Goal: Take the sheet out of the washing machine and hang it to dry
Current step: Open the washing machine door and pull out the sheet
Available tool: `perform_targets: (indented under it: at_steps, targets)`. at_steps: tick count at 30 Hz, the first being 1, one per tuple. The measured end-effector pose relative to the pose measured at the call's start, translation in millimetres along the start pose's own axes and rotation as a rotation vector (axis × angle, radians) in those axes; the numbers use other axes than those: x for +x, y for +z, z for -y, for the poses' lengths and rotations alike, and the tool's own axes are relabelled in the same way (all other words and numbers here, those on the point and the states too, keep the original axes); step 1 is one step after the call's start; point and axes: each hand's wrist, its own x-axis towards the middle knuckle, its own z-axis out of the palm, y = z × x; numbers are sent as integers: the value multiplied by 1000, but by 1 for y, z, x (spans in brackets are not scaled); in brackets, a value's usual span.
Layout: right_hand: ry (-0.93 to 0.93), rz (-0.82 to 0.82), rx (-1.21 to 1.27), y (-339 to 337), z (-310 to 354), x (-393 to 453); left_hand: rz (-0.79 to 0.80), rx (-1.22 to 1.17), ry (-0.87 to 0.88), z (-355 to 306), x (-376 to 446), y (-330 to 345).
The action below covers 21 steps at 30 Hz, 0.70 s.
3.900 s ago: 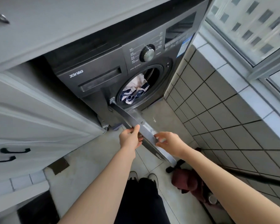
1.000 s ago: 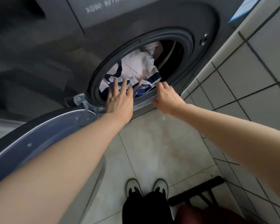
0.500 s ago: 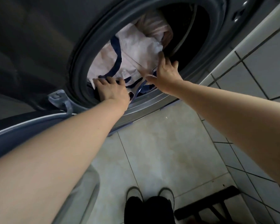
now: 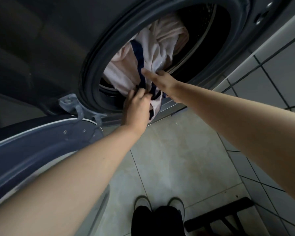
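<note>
A dark grey front-loading washing machine [image 4: 49,48] fills the upper left, its round opening ringed by a rubber seal [image 4: 92,68]. A crumpled sheet [image 4: 153,48], pale pink and white with dark blue stripes, bulges out of the drum. My left hand [image 4: 137,108] grips the sheet's lower edge at the bottom of the opening, and a fold hangs down over the rim. My right hand [image 4: 160,80] is closed on the sheet just above and to the right. Most of the sheet is still inside the drum.
The machine's door [image 4: 32,150] stands swung open at the lower left, beside my left arm. A tiled wall [image 4: 279,74] runs along the right. My feet [image 4: 158,206] stand on the tiled floor [image 4: 177,150]. A black frame [image 4: 220,220] lies at bottom right.
Both hands have closed on the sheet and drawn its lower part out over the rim. My right hand has dropped closer to my left. The camera has come nearer the drum.
</note>
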Motion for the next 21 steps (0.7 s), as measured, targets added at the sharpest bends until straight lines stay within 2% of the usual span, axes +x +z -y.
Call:
perform_targets:
  at_steps: [3, 5, 6, 7, 8, 10, 11, 13, 14, 18, 21]
  targets:
    - [-8, 21, -93, 9, -3, -1, 31, -39, 107, -4, -20, 6]
    - [-28, 39, -251, 14, -4, -4, 45, -66, 189, -6, -33, 6]
    - [-48, 35, -341, 17, -5, -6, 36, -138, 171, -9, -39, 4]
    - [-66, 23, -436, 20, -7, -7, 23, -263, 78, -12, -44, 3]
    - [-87, 3, -537, 24, -9, -9, -15, -440, -111, -18, -46, -2]
    - [-127, -35, -699, 31, -15, -10, -122, -820, -652, -27, -43, -9]
    - [-150, -62, -741, 35, -17, -10, -164, -1001, -868, -31, -41, -13]
    - [-190, -131, -771, 39, -19, -11, -221, -1226, -1103, -32, -39, -14]
    - [-209, -156, -767, 40, -18, -11, -234, -1225, -1142, -31, -38, -13]
    - [-257, -146, -672, 39, -20, -28, -291, -776, -1128, -22, -43, -16]
    - [-285, -137, -577, 33, -27, -54, -286, -818, -1175, -19, -44, -27]
